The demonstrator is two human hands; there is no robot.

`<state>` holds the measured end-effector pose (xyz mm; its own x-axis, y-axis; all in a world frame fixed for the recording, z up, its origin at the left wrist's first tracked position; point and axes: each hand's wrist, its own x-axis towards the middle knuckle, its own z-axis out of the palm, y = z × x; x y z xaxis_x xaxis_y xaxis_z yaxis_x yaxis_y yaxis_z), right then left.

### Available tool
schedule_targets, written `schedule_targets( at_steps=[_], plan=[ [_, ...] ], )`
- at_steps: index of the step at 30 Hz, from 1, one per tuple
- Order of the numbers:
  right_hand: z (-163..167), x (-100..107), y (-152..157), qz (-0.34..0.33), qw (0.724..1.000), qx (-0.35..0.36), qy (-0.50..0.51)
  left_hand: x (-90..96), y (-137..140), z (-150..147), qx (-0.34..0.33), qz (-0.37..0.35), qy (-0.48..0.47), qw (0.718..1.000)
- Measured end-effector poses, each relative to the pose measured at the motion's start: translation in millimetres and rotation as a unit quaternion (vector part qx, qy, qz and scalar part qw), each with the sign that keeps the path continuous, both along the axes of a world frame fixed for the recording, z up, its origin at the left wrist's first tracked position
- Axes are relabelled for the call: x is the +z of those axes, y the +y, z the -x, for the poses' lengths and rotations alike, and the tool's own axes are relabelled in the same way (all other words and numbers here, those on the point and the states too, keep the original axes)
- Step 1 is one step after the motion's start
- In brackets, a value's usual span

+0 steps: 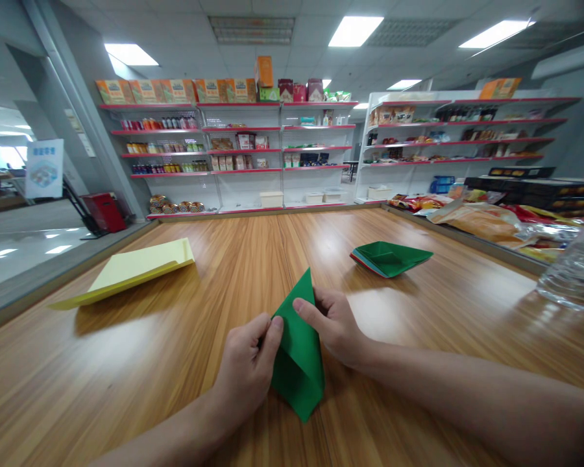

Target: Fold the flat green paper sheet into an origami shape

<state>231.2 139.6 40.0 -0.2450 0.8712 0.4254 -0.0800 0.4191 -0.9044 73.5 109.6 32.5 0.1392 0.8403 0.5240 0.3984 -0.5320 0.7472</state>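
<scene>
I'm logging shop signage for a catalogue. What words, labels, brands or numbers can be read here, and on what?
None can be read.
White sign board: blue characters, blurred.
Orange boxes on the top shelf: print too small.
Snack bags: print blurred.
Green folded paper, yellow paper: blank.

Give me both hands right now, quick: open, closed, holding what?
Left hand: closed, pinching the folded green paper at its left edge.
Right hand: closed on the same paper's right side.
</scene>
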Motion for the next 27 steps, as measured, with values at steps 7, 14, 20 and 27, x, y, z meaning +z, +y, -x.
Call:
schedule_targets(
  at_steps=[7, 14, 20, 27],
  plan=[
    [0.0, 3.6, -1.7, -0.025, 1.000, -0.005, -0.015, -3.4, 1.0, 1.3, 0.002, -0.056, 0.033, 0.998],
    [0.9, 7.0, -3.7, -0.048, 0.998, -0.022, -0.036, -2.4, -0.3, 1.2, 0.026, -0.097, 0.034, 0.994],
    [0.8, 6.5, -2.8, -0.061, 0.995, -0.063, -0.038, 1.7, -2.3, 1.7, 0.047, -0.089, 0.022, 0.995],
    [0.4, 5.6, -1.0, -0.065, 0.995, -0.072, -0.029, 1.5, -2.8, 1.4, 0.046, -0.029, -0.011, 0.998]
  ],
)
